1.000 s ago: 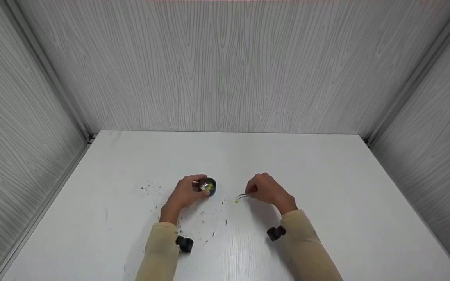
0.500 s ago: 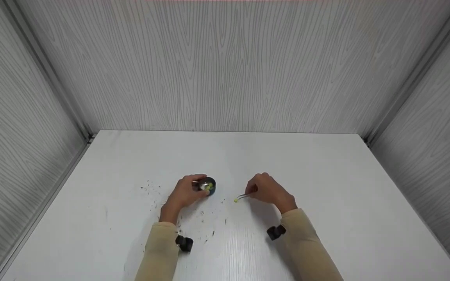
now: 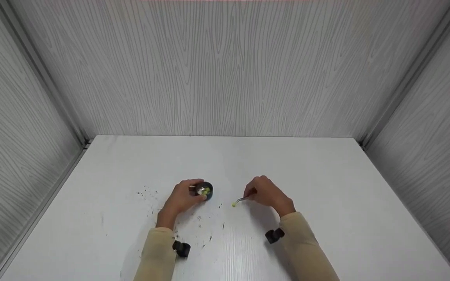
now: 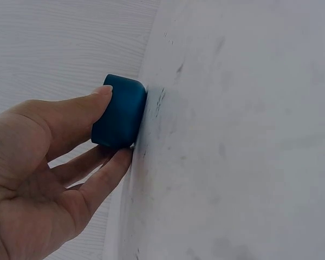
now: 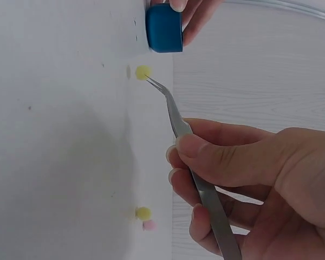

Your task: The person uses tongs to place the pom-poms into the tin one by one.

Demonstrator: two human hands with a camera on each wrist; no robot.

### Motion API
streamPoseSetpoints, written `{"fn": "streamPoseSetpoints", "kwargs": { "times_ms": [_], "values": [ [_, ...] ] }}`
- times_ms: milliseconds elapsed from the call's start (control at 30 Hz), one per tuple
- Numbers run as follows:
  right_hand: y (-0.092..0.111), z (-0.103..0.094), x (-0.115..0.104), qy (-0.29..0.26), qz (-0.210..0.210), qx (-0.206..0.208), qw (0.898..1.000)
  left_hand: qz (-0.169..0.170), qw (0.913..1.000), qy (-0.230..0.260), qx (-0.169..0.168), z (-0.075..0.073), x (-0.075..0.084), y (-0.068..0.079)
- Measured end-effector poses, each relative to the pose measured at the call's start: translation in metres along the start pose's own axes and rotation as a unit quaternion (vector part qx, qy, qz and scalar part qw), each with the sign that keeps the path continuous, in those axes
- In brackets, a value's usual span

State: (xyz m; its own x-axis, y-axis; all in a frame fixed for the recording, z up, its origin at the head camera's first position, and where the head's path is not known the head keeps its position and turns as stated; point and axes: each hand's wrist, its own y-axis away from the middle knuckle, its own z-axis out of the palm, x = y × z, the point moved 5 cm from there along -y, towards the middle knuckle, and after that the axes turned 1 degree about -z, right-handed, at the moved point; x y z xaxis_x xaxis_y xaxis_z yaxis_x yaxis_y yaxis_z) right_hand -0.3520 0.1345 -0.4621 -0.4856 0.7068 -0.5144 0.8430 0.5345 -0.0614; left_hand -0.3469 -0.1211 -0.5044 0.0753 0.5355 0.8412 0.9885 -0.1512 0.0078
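My left hand (image 3: 182, 199) grips a small blue cup (image 4: 121, 111) between thumb and fingers, low over the white table. Several yellow-green balls (image 3: 205, 191) lie inside the cup in the head view. On the right, my right hand (image 3: 268, 192) pinches a pair of metal bent-tip tweezers (image 5: 208, 197). Their points meet a small yellow ball (image 5: 143, 72), which shows a gap from its shadow on the table. The ball is a short way right of the cup. The left fingers on the cup's far side are partly hidden.
Another yellow ball (image 5: 143, 213) and a pink ball (image 5: 149, 225) sit on the table beneath the right hand, hidden in the head view. Dark specks and marks are scattered around the left forearm. Grey wood-grain walls (image 3: 217, 70) enclose the back and sides.
The tweezers' prongs, seen apart earlier, now look drawn together at the yellow ball. The head view has shifted slightly; the left hand and cup otherwise look the same.
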Motion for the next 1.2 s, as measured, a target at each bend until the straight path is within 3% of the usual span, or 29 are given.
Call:
{"fn": "streamPoseSetpoints", "kwargs": {
  "times_ms": [633,1200],
  "values": [
    [0.002,-0.003,0.001,0.012,0.004,-0.003,1.0,0.001,1.0,-0.003,-0.002,0.0,-0.001,0.004],
    [-0.005,-0.002,-0.009,-0.014,0.002,0.031,0.999,0.006,0.9999,-0.009,0.002,-0.001,-0.001,0.005]
  ]
}}
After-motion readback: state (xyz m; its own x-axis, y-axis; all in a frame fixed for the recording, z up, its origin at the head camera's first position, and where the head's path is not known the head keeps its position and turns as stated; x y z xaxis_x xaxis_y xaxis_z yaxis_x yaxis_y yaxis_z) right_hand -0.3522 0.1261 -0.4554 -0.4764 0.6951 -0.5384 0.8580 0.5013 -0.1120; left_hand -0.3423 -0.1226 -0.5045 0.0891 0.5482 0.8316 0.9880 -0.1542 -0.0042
